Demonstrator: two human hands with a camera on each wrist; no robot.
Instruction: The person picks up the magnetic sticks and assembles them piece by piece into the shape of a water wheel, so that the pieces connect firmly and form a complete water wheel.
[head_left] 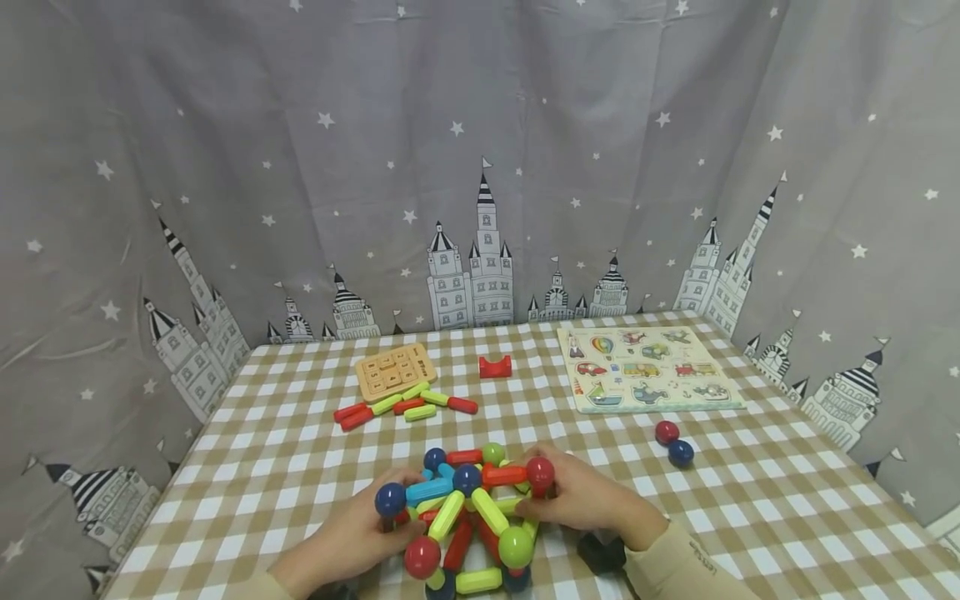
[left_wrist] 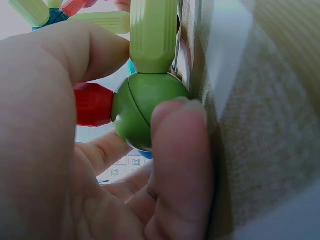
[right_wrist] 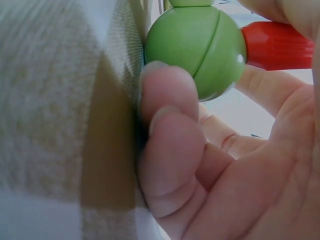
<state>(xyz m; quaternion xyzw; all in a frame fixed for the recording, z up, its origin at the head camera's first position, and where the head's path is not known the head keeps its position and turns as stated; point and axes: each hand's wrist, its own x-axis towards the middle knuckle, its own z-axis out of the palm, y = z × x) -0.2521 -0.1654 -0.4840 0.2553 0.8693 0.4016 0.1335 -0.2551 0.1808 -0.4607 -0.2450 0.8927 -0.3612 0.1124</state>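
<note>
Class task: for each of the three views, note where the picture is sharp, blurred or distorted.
Head view: evenly lit and sharp, edges bowed by the wide lens. Left wrist view: the green ball is sharp, the checked tablecloth smeared. Right wrist view: the green ball is fairly sharp, the tablecloth blurred.
</note>
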